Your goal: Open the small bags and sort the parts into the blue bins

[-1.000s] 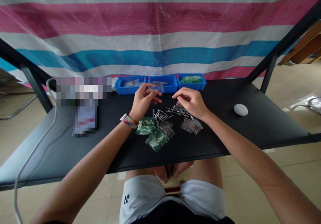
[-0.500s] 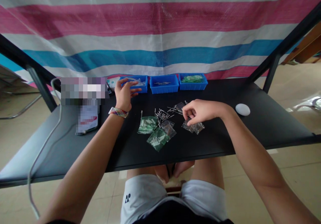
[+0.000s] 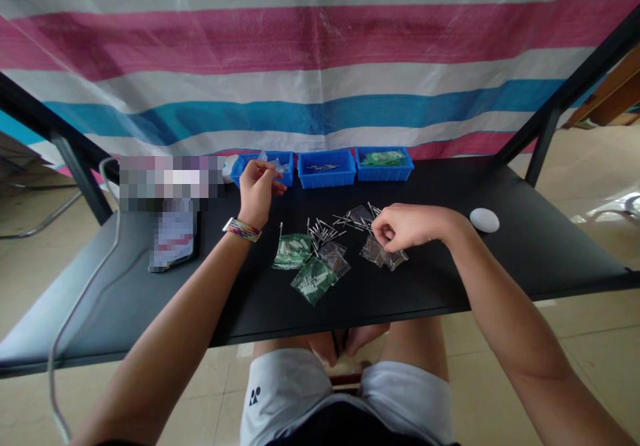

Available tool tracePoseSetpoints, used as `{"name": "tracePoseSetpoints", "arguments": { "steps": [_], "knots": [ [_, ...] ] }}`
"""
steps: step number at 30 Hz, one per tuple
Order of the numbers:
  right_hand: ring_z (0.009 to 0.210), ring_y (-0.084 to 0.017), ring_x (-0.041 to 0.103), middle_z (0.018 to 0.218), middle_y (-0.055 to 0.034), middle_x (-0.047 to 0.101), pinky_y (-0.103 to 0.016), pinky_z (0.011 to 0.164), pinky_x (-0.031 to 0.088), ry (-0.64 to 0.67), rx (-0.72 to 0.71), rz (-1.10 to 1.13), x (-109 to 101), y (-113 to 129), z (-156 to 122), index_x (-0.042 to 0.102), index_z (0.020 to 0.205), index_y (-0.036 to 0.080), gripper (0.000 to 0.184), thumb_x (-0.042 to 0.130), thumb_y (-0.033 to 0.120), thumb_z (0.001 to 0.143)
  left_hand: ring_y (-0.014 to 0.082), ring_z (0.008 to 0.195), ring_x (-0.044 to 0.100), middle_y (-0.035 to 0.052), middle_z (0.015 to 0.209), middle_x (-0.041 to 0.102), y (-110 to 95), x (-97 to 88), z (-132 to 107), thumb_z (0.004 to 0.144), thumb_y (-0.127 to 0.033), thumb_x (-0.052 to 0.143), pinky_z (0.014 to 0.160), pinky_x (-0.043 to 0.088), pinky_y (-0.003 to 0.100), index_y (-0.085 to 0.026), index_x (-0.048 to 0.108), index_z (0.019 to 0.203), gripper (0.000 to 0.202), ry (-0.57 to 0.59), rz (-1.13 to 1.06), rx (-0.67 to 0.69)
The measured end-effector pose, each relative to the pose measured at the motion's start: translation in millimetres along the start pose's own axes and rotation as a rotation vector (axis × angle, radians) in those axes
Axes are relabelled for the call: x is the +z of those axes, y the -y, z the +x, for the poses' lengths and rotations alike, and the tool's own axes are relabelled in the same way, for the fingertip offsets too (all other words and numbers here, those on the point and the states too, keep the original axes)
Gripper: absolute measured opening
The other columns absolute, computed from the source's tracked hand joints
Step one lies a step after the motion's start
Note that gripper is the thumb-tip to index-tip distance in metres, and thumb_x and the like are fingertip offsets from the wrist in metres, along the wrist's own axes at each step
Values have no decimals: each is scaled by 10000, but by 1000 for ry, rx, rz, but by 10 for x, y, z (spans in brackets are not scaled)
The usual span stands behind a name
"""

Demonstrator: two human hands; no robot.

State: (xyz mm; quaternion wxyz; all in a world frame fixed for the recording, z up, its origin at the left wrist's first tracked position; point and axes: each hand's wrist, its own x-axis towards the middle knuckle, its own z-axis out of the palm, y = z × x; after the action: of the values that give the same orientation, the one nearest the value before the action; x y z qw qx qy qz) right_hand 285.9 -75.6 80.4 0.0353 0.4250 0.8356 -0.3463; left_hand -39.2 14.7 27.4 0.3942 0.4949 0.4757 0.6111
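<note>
My left hand (image 3: 257,189) hovers just in front of the left blue bin (image 3: 286,164), fingers curled and pinched on a clear plastic bag (image 3: 270,161) at the bin's rim. My right hand (image 3: 407,226) rests on the black table (image 3: 525,253), fingers bent in a pinch over some clear bags (image 3: 384,254); what it grips is hidden. Loose metal pins (image 3: 325,227) lie between the hands. Green-filled bags (image 3: 300,263) lie nearer to me.
Three blue bins line the table's back edge: the middle bin (image 3: 327,168) holds pins, the right bin (image 3: 384,163) holds green parts. A white oval object (image 3: 484,219) lies at the right. A blurred flat item (image 3: 173,239) and a grey cable (image 3: 85,286) are at the left.
My left hand went from the table's middle to the left bin, and its fingers have now curled onto a clear bag. My right hand drew back slightly and closed over the clear bags.
</note>
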Motion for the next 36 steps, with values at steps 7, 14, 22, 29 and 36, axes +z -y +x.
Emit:
{"name": "tracePoseSetpoints", "arguments": {
  "steps": [7,14,22,29,36],
  "knots": [
    [638,-128,612,772,6,683,-255,595,470,-294,-290,463,-128,141,-111,652,797,193,141,780,230,841,96,543,619,-11,726,654,-176,145,-195,788,-295,740,526,518,204,-203,663,866,143,274,-134,-21],
    [583,-131,677,779,20,707,-252,538,562,-656,-272,1033,190,127,370,582,854,211,370,888,414,808,155,659,727,34,881,728,-324,397,-598,898,-472,794,599,582,262,-180,717,1043,335,745,-160,-141],
    [589,-135,711,776,42,698,-262,556,620,-650,-180,1181,417,76,627,635,943,209,443,941,446,729,141,661,718,25,847,720,-236,446,-644,869,-392,864,620,595,253,-170,700,988,301,725,-40,-60],
    [572,-116,637,757,39,668,-254,525,572,-730,-192,1067,417,88,618,676,924,211,373,899,462,763,137,627,710,6,796,706,-239,441,-629,864,-420,875,601,592,246,-177,686,1023,346,686,-12,-25],
    [441,-75,502,631,71,592,-232,435,402,-906,-276,886,423,94,582,747,941,219,272,825,468,865,167,597,731,29,760,716,-198,443,-610,948,-591,748,588,625,285,-182,657,962,419,656,-164,-290]
  ]
}}
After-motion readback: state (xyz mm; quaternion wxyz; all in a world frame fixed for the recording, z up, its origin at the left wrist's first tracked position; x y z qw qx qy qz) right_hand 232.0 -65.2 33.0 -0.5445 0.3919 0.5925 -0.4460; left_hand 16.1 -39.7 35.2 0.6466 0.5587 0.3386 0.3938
